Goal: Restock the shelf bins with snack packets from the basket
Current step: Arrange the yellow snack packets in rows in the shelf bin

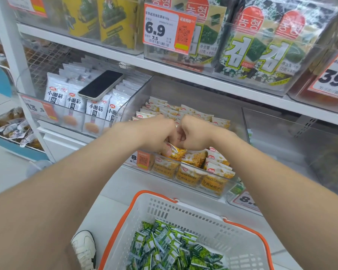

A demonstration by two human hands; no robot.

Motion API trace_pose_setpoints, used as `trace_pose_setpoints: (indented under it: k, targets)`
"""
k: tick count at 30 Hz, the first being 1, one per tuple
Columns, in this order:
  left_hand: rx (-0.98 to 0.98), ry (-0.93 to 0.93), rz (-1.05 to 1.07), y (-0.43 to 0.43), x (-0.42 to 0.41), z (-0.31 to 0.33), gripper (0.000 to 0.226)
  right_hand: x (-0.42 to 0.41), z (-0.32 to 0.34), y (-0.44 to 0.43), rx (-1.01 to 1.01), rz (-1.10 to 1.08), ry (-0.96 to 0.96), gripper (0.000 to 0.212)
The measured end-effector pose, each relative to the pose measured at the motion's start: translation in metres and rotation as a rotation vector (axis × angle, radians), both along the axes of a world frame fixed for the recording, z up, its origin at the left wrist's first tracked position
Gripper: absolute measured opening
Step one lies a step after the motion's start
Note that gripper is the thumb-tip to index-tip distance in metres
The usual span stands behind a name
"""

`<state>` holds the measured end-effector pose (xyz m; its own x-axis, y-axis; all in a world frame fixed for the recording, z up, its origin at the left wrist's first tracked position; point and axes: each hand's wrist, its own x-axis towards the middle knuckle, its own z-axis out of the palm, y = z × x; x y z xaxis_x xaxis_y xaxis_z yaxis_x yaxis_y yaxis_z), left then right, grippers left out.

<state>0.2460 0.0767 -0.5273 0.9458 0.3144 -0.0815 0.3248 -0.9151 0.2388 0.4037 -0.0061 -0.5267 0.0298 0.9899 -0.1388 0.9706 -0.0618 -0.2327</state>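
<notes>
Both hands are together over the clear middle shelf bin (pixel 219 192), which holds several yellow-and-white snack packets (pixel 193 173). My left hand (pixel 156 134) has its fingers curled round the top of one yellow packet (pixel 177 152) at the bin's front. My right hand (pixel 195 133) is curled into a fist right beside it, touching the left; what its fingers hold is hidden. Below stands a white basket with an orange rim (pixel 125 217), holding several green snack packets (pixel 170 248).
A black phone (pixel 101 84) lies on the white packets (pixel 76 102) in the left bin. A clear bin (pixel 293 141) to the right looks nearly bare. Seaweed packs (pixel 261 41) fill the shelf above. My white shoe (pixel 84 248) is beside the basket.
</notes>
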Motion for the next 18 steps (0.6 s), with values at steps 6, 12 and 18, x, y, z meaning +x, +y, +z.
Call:
trace_pose_setpoints:
  k: [6, 12, 18]
  targets:
    - [0.024, 0.029, -0.059, -0.005, 0.009, -0.004, 0.018, 0.006, 0.001, 0.005, -0.018, -0.005, -0.024, 0.041]
    - [0.046, 0.082, -0.037, -0.003, 0.013, -0.015, 0.018, 0.007, 0.004, 0.012, -0.052, 0.006, -0.058, 0.029]
    - [0.178, 0.016, 0.026, -0.004, 0.010, -0.012, 0.024, 0.013, 0.011, -0.010, -0.004, -0.065, 0.083, 0.011]
